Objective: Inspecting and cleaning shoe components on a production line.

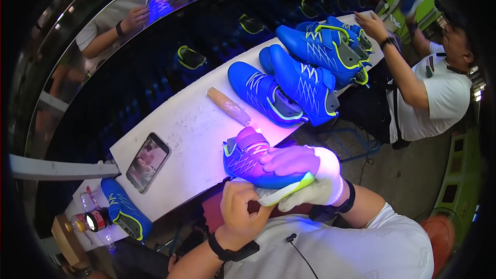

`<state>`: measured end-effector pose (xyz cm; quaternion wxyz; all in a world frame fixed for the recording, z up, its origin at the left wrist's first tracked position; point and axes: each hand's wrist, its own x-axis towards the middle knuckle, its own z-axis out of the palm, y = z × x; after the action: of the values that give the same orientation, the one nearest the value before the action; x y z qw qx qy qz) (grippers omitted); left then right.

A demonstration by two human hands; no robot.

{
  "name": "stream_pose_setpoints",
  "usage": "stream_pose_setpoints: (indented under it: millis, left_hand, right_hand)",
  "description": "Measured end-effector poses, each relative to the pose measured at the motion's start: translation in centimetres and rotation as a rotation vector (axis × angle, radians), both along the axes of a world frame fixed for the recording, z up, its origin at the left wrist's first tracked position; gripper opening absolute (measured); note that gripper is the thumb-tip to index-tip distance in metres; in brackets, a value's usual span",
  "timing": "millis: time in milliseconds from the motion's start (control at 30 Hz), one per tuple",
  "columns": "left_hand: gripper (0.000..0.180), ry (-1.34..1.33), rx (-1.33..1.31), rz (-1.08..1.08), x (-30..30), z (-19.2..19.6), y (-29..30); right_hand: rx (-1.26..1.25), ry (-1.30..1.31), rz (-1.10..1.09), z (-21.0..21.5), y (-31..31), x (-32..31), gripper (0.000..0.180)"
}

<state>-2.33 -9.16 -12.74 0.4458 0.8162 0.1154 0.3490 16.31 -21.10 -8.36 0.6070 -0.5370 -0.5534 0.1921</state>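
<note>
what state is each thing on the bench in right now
blue lace-up shoe with yellow trim: held sole-up, lit violet
left hand: bare, gripping the shoe's sole
right hand: white-gloved, laid over the shoe
black smartphone: flat, screen lit
blue shoes: resting on the white bench
tan stick: lying flat

Dim, violet glare mid-frame, dark fisheye-bent edges.

Phone (148, 161) flat on white table (191, 124), near its left end, left of hands; long rectangle, black frame, screen lit, showing picture in pale pink and grey tones. Small clear bottle (85, 222) on table's far left corner, beside blue shoe (125, 209); round label, red rim with white middle, yellow cap. No signs or packages seen.
</note>
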Motion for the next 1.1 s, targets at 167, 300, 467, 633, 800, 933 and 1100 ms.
stream_pose_setpoints:
  millis: [167, 300, 467, 633, 800, 933, 1100]
  left_hand:
    - [0.049, 0.003, 0.126, -0.086, 2.5, 0.6, 2.3]
    - [0.053, 0.098, 0.045, -0.09, 3.4, 0.6, 2.6]
    - [0.052, 0.264, 0.129, -0.091, 3.3, 0.8, 4.8]
    - [0.084, 0.424, -0.237, -0.26, -1.3, 0.8, 11.5]
    - [0.086, 0.219, 0.171, -0.189, -0.5, 9.5, 13.7]
    - [0.073, 0.106, 0.295, -0.118, -0.4, 10.2, 11.9]
    - [0.088, 0.209, 0.074, -0.031, 1.9, 7.9, 9.5]
  right_hand:
    - [0.017, 0.161, -0.032, -1.6, -1.0, 0.9, 0.054]
    - [0.06, 0.28, -0.092, -2.6, -2.1, 1.1, 0.044]
    - [-0.362, -0.243, -0.235, -0.4, -4.0, 3.0, 0.053]
    - [-0.541, 0.052, -0.565, -2.4, -2.9, 2.7, 0.045]
    - [-0.264, 0.451, -0.267, -5.5, 2.7, 1.4, 0.069]
    - [-0.048, 0.031, -0.128, 0.2, 8.3, 1.0, 0.094]
    - [0.082, -0.408, 0.059, 4.9, 10.1, 2.4, 0.066]
